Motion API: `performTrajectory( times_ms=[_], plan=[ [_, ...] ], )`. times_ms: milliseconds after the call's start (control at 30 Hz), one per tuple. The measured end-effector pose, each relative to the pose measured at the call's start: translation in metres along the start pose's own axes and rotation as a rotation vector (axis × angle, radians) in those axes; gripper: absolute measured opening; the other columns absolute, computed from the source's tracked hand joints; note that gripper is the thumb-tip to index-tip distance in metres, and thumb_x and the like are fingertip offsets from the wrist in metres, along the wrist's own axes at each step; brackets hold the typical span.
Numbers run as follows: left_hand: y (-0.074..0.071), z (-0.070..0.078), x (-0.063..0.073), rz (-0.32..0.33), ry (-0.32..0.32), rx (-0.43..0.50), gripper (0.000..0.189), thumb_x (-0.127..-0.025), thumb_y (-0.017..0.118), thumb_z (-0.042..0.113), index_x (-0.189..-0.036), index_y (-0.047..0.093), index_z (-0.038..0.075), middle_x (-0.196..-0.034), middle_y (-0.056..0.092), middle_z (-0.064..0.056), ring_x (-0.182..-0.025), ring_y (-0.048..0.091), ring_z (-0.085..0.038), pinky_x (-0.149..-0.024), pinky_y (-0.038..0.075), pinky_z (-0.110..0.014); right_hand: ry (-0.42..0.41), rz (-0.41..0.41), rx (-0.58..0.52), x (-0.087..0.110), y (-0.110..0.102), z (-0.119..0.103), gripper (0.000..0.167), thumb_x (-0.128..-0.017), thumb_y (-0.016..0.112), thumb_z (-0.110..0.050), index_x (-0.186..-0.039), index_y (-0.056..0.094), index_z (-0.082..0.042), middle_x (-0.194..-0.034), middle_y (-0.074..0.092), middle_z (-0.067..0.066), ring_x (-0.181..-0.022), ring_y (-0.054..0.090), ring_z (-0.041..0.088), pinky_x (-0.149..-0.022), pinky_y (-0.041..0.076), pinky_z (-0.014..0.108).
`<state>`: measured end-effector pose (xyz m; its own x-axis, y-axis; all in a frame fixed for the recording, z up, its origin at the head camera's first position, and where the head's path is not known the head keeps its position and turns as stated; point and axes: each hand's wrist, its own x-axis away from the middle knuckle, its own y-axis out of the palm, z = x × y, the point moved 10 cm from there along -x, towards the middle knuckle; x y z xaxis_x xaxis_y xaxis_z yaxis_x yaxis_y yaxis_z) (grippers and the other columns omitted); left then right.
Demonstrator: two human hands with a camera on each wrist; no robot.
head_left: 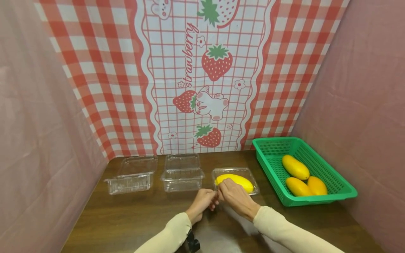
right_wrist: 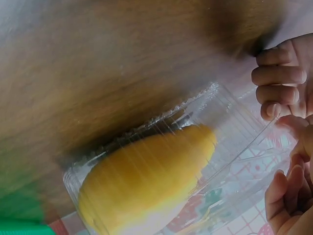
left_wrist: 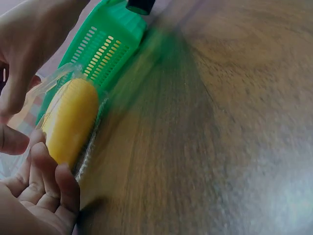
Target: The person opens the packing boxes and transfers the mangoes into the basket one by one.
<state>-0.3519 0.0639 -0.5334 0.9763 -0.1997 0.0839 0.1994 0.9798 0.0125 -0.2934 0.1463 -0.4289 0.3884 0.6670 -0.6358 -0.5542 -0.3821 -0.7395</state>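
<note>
A yellow mango (head_left: 238, 180) lies inside a clear plastic clamshell box (head_left: 250, 171), whose lid is down over it in the wrist views. My left hand (head_left: 202, 202) pinches the near left corner of the box's rim, its other fingers curled below. Beside it, my right hand (head_left: 235, 197) grips the same corner from above, covering part of the mango in the head view. In the right wrist view the left fingers (right_wrist: 281, 76) and the right hand (right_wrist: 293, 191) meet at the box's edge, and the mango (right_wrist: 146, 181) shows through ribbed plastic.
A green basket (head_left: 273, 182) at the right holds three mangoes (head_left: 295, 167). To the left on the brown table (head_left: 126, 218) stand two clear clamshell boxes, one in the middle (head_left: 182, 185) and one farther left (head_left: 129, 185), their lids raised. A checked strawberry cloth (head_left: 202, 75) hangs behind.
</note>
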Motion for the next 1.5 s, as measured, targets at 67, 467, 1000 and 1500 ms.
performTrajectory(
  times_ms=[67, 467, 1000, 1500],
  plan=[
    [-0.001, -0.001, 0.000, 0.001, 0.000, 0.002, 0.017, -0.091, 0.062, 0.012, -0.081, 0.071, 0.001, -0.063, 0.061, 0.001, -0.049, 0.050, -0.009, -0.048, 0.045, -0.020, 0.006, 0.005, 0.003, -0.001, -0.002, 0.001, 0.019, -0.084, 0.074, -0.005, -0.087, 0.055, -0.007, -0.079, 0.049, 0.001, -0.070, 0.049, 0.015, -0.053, 0.046, 0.024],
    [0.000, 0.004, 0.002, -0.046, 0.039, 0.007, 0.019, -0.094, 0.060, 0.009, -0.088, 0.072, -0.005, -0.067, 0.063, 0.000, -0.052, 0.050, -0.008, -0.050, 0.046, -0.020, -0.044, 0.027, 0.002, 0.006, -0.002, 0.000, 0.019, -0.082, 0.081, -0.008, -0.093, 0.065, -0.007, -0.087, 0.057, 0.002, -0.075, 0.054, 0.016, -0.060, 0.049, 0.025],
    [-0.002, 0.005, -0.002, -0.117, 0.028, 0.019, 0.023, -0.096, 0.066, 0.012, -0.085, 0.071, -0.006, -0.068, 0.065, -0.001, -0.054, 0.052, -0.006, -0.052, 0.047, -0.018, 0.025, 0.056, -0.018, 0.037, -0.023, 0.036, 0.020, -0.079, 0.077, -0.004, -0.092, 0.064, -0.011, -0.087, 0.055, 0.000, -0.077, 0.055, 0.018, -0.060, 0.052, 0.033],
    [-0.001, 0.007, 0.001, -0.131, 0.038, 0.009, 0.023, -0.097, 0.065, 0.011, -0.091, 0.071, -0.011, -0.069, 0.063, -0.001, -0.055, 0.051, -0.006, -0.053, 0.047, -0.018, 0.077, 0.105, 0.029, 0.064, -0.040, 0.056, 0.007, -0.090, 0.062, -0.007, -0.085, 0.067, -0.008, -0.078, 0.056, 0.001, -0.067, 0.052, 0.019, -0.055, 0.046, 0.031]
  ],
)
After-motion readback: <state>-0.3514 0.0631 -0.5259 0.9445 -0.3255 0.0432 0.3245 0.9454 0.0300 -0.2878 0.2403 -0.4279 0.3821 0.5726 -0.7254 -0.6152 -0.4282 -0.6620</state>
